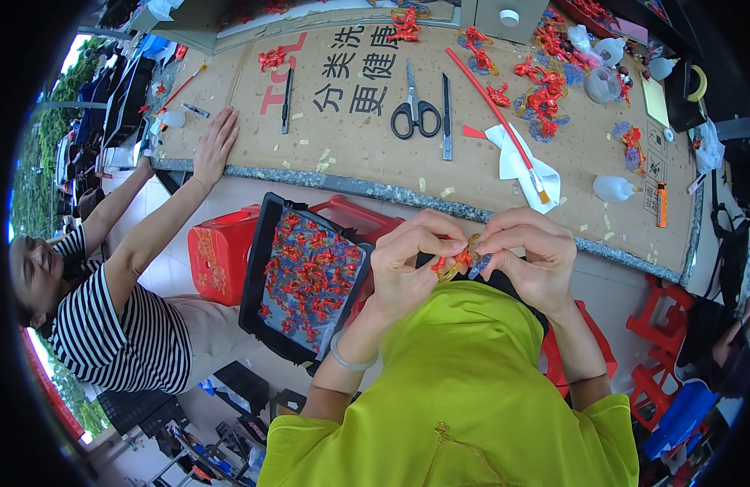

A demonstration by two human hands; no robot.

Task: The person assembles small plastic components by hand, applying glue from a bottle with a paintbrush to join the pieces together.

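Red and gold, a small plastic ornament (460, 261) is pinched between the fingertips of the left hand (407, 264) and the right hand (531, 258), above the lap. A black tray (265, 243) of similar red pieces is propped just left, below the cardboard-covered table (367, 154).

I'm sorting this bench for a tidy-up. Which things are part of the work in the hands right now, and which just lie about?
In hand:
left hand and right hand, both pinching one small red ornament
tray of red ornaments, beside the left hand

Lying about:
scissors
brush
white cloth
squeeze bottle
another person's hand on the bench
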